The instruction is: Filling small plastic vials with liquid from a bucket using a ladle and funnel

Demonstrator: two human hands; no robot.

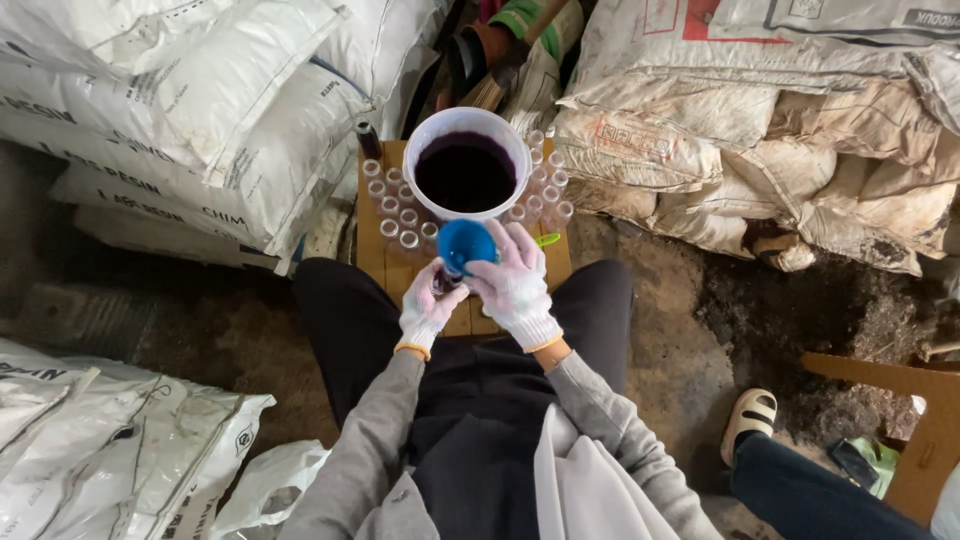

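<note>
head view looks down on a seated person whose two gloved hands meet at the centre of the frame. left hand [430,308] is clamped on a small dark bottle [447,281] (mostly hidden by the fingers), and right hand [517,285] is closed on a blue funnel [466,245] sitting over that bottle's mouth. both are above a small wooden counter [372,255] between the knees. just beyond the funnel, upper centre, stands a white bucket [468,125] of dark purple liquid, with rows of small clear bottles [392,210] beside it on both sides. stacked white sacks [180,110] fill the upper left, dirty ones the upper right. another person's sandalled foot [748,420] shows lower right.
</note>
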